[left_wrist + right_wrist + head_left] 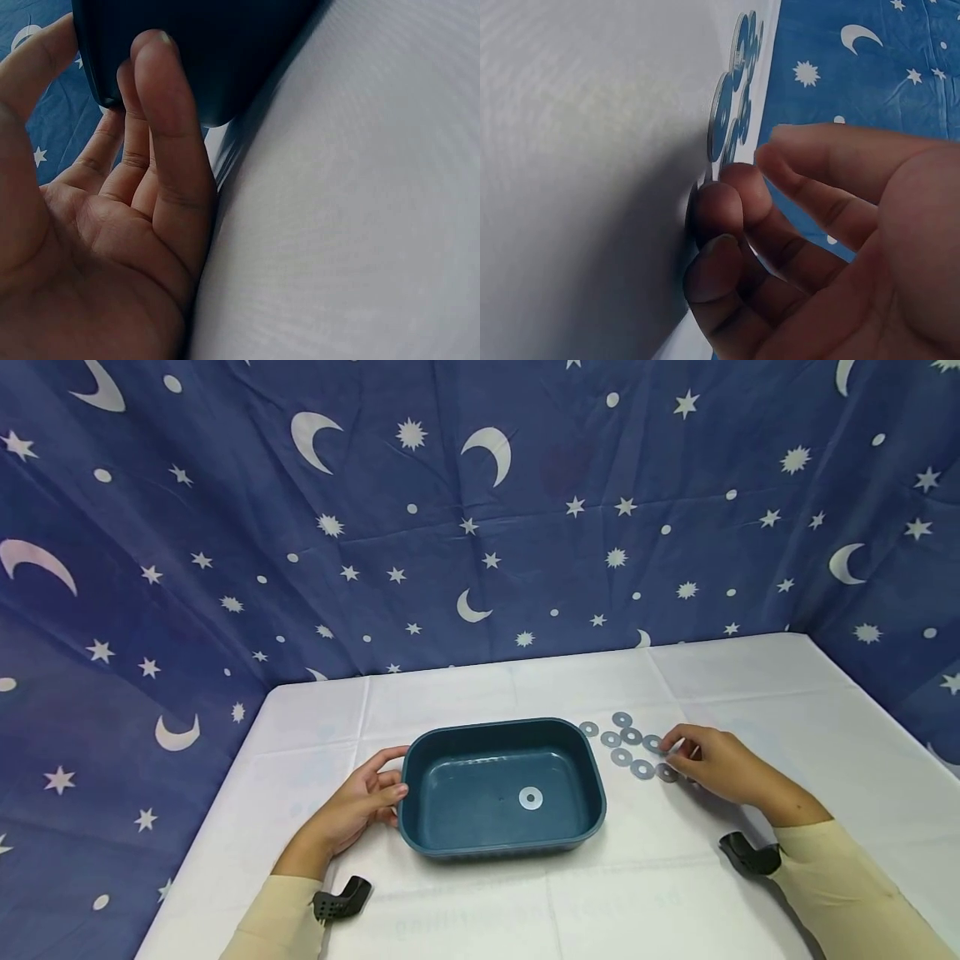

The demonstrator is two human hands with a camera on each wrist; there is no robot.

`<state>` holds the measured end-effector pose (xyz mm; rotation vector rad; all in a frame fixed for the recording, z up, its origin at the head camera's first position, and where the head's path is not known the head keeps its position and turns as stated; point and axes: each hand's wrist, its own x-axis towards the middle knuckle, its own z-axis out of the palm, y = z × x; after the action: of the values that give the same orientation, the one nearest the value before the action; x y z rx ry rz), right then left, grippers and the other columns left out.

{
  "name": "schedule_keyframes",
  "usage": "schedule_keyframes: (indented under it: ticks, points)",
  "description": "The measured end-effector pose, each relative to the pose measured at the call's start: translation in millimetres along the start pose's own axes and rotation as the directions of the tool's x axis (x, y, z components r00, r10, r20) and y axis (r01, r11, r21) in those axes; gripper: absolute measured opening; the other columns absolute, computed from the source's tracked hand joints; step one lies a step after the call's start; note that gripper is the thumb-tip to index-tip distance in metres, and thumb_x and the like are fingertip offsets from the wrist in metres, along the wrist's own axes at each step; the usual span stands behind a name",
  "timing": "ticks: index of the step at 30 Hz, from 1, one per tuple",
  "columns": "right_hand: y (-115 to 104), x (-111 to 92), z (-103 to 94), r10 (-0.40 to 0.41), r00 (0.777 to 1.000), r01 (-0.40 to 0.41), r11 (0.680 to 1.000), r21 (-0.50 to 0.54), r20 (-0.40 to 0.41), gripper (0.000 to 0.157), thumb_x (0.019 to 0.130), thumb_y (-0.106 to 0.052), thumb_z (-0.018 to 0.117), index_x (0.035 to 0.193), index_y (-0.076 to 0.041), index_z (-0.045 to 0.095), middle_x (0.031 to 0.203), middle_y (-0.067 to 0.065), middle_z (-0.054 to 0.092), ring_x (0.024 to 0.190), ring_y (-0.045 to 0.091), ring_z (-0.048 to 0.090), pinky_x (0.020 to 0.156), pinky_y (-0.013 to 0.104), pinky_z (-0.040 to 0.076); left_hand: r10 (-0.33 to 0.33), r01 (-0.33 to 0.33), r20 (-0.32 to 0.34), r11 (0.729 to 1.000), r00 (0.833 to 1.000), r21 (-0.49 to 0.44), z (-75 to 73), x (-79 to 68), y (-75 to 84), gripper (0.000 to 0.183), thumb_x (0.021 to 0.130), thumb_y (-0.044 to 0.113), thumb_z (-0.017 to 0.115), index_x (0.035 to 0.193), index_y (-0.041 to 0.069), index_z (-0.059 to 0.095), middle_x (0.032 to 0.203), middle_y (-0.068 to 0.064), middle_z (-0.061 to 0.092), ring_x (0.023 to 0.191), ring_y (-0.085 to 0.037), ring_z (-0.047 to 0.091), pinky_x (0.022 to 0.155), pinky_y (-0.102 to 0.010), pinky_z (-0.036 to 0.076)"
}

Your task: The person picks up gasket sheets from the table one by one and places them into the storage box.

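Observation:
A dark teal rectangular tub [450, 839] stands on the white-covered table with one flat metal washer [531, 798] lying inside. At its left end is my left hand [363, 802], whose fingers and thumb touch the outer wall and corner. In the left wrist view these fingers [169, 112] look extended against the tub's side. To the tub's right lie several grey washers [621, 757], spread loosely. My right hand [712, 764] hovers low at their right edge, loosely bent fingers [718, 210] beside the nearest washer [720, 116]. Nothing shows in its grasp.
A white cloth [480, 893] covers the table. Behind and at both sides hangs a dark blue curtain [405, 568] with moons and stars. Black devices [341, 900] sit at both wrists, near the sleeves' cuffs.

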<state>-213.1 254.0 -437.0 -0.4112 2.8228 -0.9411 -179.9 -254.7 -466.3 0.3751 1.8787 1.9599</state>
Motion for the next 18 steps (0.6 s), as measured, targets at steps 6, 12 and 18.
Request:
schedule_keyframes:
  ticks: [6,12,18]
  points:
    - [5.3,0.7,-1.3,-0.021,1.000,0.020,1.000,0.024,0.022,0.015,0.091,-0.006,0.067,0.106,-0.005,0.065,0.079,0.003,0.057,0.066,0.012,0.052,0.054,0.024,0.047,-0.002,0.002,-0.002,1.000,1.000,0.003,-0.7,0.2,-0.3,0.059,0.099,0.008,0.060,0.150,0.008,0.030,0.092,0.005,0.064,0.070,-0.006,0.065,0.061,-0.024,0.059]
    - [8.5,1.2,-1.0,-0.032,0.999,0.031,0.999,0.035,0.028,0.017,0.087,-0.006,0.071,0.103,-0.006,0.065,0.078,0.001,0.055,0.065,0.010,0.049,0.055,0.023,0.043,0.001,-0.001,-0.003,1.000,1.000,-0.002,-1.1,0.7,-1.6,0.059,0.099,0.007,0.060,0.150,0.007,0.030,0.093,0.005,0.064,0.071,-0.006,0.065,0.060,-0.024,0.059]
    - [10.0,1.2,1.2,-0.025,0.999,0.023,0.999,0.042,0.047,0.025,0.082,-0.008,0.078,0.103,-0.006,0.064,0.077,0.001,0.053,0.067,0.011,0.047,0.056,0.023,0.039,-0.002,0.002,0.001,1.000,1.000,-0.012,-1.1,0.9,-1.6,0.058,0.099,0.006,0.059,0.150,0.008,0.030,0.095,0.005,0.065,0.071,-0.006,0.065,0.060,-0.023,0.058]
